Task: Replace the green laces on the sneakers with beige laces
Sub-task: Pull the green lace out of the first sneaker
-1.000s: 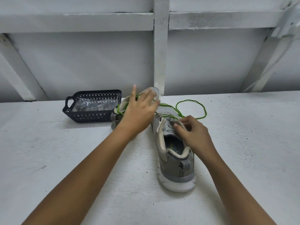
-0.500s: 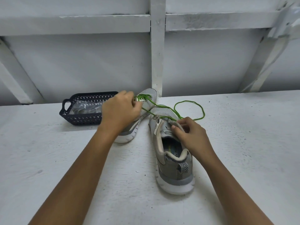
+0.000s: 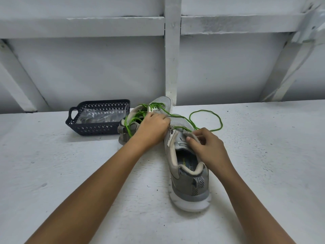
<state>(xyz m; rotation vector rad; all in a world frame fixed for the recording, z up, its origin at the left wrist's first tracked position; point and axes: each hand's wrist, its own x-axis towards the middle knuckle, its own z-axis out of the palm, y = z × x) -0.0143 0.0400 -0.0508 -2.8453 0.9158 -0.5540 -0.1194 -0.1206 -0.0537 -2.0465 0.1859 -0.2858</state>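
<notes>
White bench (image 3: 70, 173): left hand (image 3: 153, 129) pinches green lace (image 3: 179, 127), right hand (image 3: 209, 148) grips sneaker (image 3: 191, 187) tongue; unlacing apparently underway, next pull must clear eyelets.

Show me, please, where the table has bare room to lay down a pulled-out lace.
The table is bare right of the near sneaker, beyond the green lace, and at near left, in front of the basket. Crowded: between basket, far sneaker, left hand and right hand.
</notes>
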